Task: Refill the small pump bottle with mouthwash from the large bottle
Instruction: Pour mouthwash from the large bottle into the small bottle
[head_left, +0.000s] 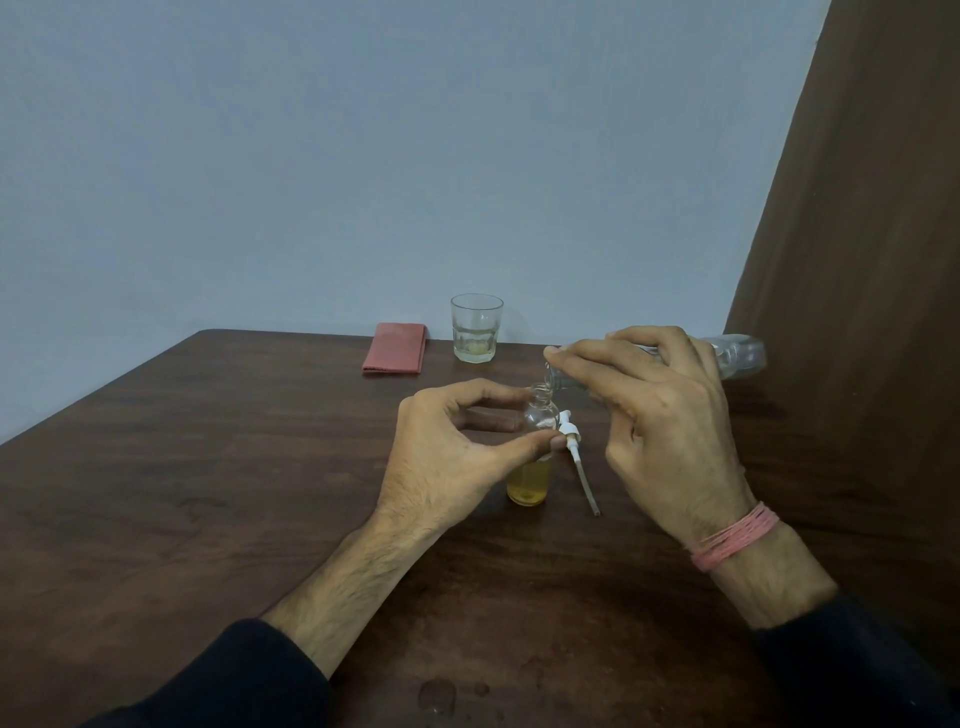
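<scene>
The small clear bottle (532, 457) stands upright on the table with its neck uncapped and yellow liquid in its lower part. My left hand (452, 457) pinches it between thumb and forefinger. My right hand (660, 421) grips the large clear bottle (737, 356), tipped almost level, its mouth touching the small bottle's neck. The large bottle looks nearly empty. The white pump head with its dip tube (576, 457) lies on the table just right of the small bottle.
A glass tumbler (476, 327) with a little pale liquid stands at the table's far edge, a folded red cloth (395, 348) to its left. The dark wooden table (208, 467) has small wet spots near me. A brown curtain (857, 208) hangs on the right.
</scene>
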